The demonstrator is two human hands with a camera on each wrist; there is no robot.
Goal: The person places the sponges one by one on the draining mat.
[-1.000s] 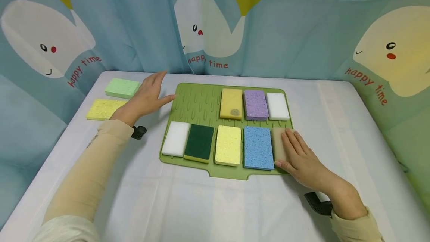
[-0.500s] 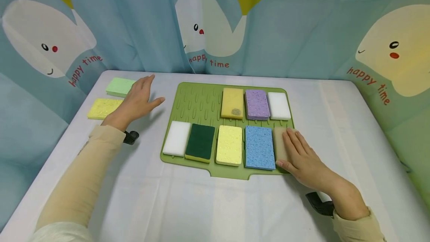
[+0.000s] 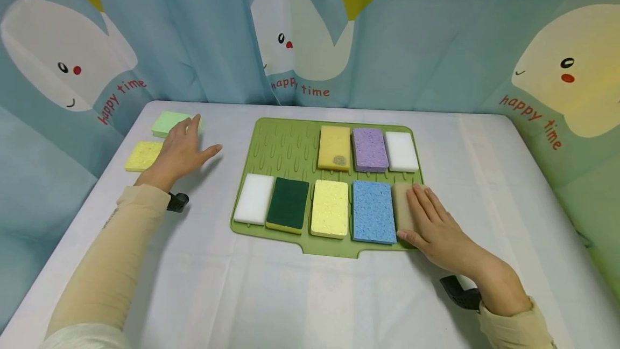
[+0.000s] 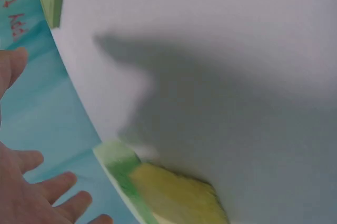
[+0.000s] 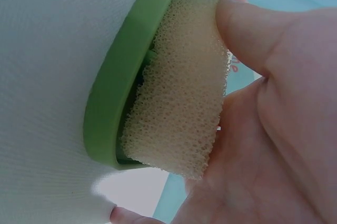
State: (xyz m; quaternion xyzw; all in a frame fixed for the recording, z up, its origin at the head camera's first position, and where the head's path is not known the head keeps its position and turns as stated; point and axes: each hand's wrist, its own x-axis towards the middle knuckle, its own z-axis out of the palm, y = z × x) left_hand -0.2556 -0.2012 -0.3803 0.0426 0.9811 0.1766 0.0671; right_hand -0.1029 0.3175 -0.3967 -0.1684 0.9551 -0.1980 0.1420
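Note:
In the head view my left hand (image 3: 178,156) hovers over the left part of the table, fingers spread and holding nothing. It partly covers a light green sponge (image 3: 166,124) and a yellow sponge (image 3: 140,156) lying there. My right hand (image 3: 438,233) rests on a beige sponge (image 3: 401,206) at the front right corner of a green ribbed mat (image 3: 283,147), fingers stretched out along it. Seen from the right wrist, the thumb touches one upper edge of this porous beige sponge (image 5: 179,82). Beside it lies a blue sponge (image 3: 373,211).
The mat's front row also holds a white sponge (image 3: 254,199), a dark green scrub sponge (image 3: 288,204) and a pale yellow sponge (image 3: 329,209). Behind them are a yellow sponge (image 3: 334,147), a purple sponge (image 3: 370,149) and a white sponge (image 3: 401,152). A printed curtain (image 3: 426,58) encloses the table.
My left hand has moved left, away from the mat's edge and over the two loose sponges. The right hand has stayed on the beige sponge.

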